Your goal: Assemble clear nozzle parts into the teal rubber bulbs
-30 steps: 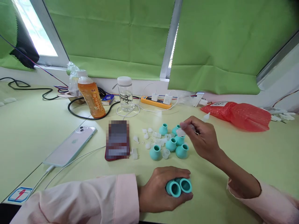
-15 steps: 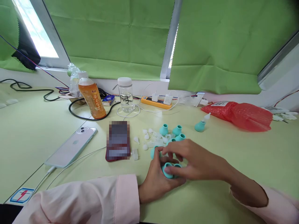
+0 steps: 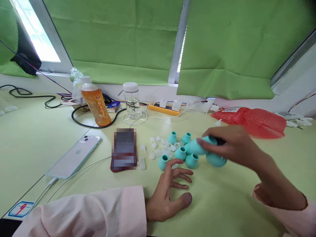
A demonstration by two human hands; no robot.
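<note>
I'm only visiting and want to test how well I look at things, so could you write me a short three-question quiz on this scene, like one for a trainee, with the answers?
1. True or false: the left hand is clenched in a fist.
2. What does the right hand hold?
A) a pale phone
B) teal bulbs
C) a lidded clear bottle
3. Fill in: in the picture, the red plastic bag lies to the ____ of the orange power strip.

Key:
1. False; its fingers are spread and it holds nothing.
2. B
3. right
</note>
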